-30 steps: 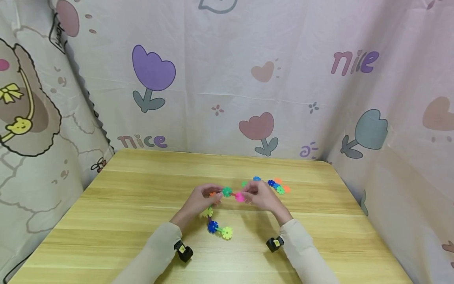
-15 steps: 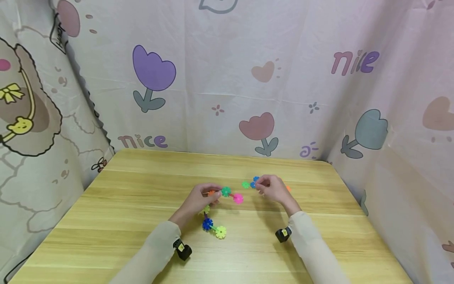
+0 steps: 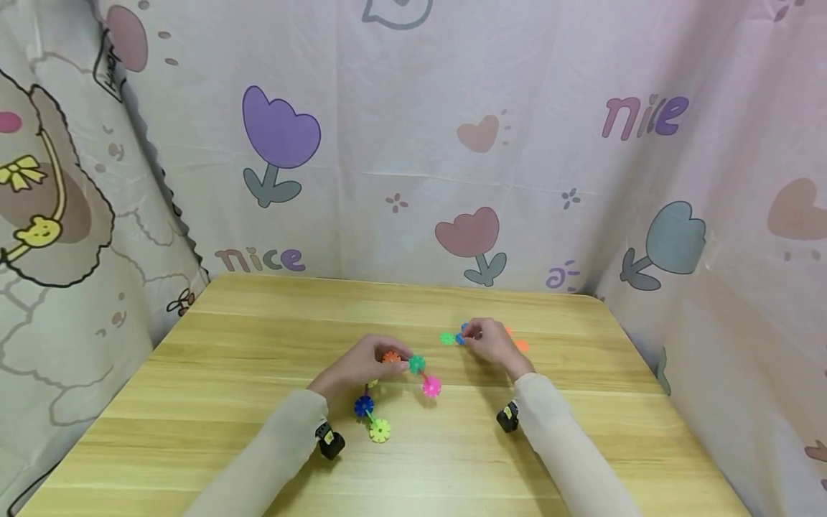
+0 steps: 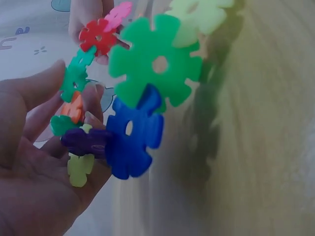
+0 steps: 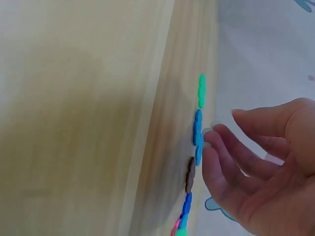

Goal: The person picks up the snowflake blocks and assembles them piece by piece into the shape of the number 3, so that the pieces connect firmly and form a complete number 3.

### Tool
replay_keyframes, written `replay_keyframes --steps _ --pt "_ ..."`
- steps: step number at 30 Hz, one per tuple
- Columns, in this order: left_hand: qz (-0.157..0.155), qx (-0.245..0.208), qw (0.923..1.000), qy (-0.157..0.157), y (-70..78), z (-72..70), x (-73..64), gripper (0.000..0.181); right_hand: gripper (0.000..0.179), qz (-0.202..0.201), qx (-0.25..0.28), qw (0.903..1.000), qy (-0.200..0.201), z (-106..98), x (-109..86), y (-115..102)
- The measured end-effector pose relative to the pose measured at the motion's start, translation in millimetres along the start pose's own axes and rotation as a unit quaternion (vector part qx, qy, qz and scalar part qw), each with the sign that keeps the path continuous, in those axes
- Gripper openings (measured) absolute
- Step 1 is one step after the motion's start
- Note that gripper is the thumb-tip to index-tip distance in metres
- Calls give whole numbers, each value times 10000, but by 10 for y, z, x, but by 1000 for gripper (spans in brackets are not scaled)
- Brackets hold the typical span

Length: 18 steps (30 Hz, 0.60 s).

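Observation:
My left hand (image 3: 362, 365) pinches a chain of interlocking snowflake discs around its green disc (image 3: 416, 364). A pink disc (image 3: 431, 387) hangs off the right end, with a red disc (image 4: 97, 38) linking it on. An orange disc (image 3: 391, 357) lies behind the fingers. The other end curves down below the palm to a blue disc (image 3: 364, 406) and a pale yellow disc (image 3: 380, 431). My right hand (image 3: 494, 341) reaches low over loose discs at the back. In the right wrist view its thumb stands apart from the fingers, fingertips right at the blue discs (image 5: 198, 130).
A loose green disc (image 3: 447, 338) lies left of the right hand, and an orange disc (image 3: 521, 346) to its right. A brown disc (image 5: 190, 174) lies farther along the row. The wooden table (image 3: 258, 309) ends at a printed curtain (image 3: 388, 143).
My right hand has let go of the pink end and moved right to the loose discs. The chain's pink end has dropped, and its yellow end has swung left.

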<state>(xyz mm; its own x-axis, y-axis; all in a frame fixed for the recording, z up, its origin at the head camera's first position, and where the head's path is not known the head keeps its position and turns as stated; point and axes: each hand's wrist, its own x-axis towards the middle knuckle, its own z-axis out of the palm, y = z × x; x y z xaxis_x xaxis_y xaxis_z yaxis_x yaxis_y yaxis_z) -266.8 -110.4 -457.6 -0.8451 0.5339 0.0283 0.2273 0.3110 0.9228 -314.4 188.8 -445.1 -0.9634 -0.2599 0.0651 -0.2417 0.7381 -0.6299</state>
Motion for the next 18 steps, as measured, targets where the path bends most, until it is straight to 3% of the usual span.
replay_keyframes --steps 9,18 --pt "221 265 9979 -549 29 -28 46 20 21 -407 -413 9970 -509 191 169 -83" --pt "214 609 9946 -811 39 -3 79 15 21 -527 -628 9948 -601 296 200 -142"
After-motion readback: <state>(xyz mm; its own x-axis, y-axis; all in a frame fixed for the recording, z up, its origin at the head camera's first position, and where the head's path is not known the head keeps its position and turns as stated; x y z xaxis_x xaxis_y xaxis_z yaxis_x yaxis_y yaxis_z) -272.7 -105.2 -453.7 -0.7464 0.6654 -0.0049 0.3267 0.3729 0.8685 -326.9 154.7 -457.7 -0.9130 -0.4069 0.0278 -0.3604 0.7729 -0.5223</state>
